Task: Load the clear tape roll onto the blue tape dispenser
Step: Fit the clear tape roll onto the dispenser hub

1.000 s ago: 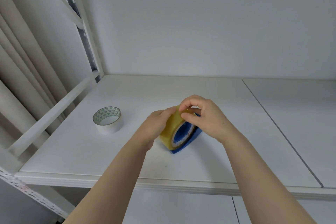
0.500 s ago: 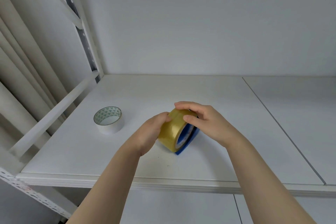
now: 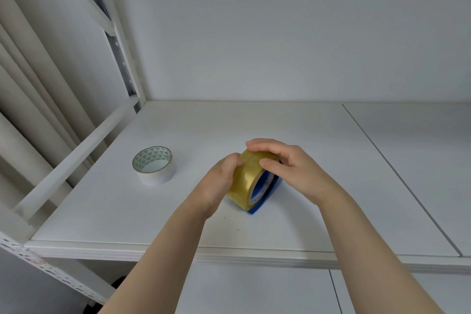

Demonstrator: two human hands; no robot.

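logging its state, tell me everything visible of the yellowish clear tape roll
The yellowish clear tape roll is a wide, glossy, plastic-looking ring standing on edge low over the white shelf board, open side facing right. Blue of the blue tape dispenser shows inside its ring and under it. The left hand grips its left side; the right hand curls over its top and right rim.

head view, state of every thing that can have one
blue plastic tape dispenser, on white shelf, mostly hidden
yellowish clear tape roll, on edge against dispenser, gripped by left hand and right hand
white tape roll with patterned core, lying flat, untouched
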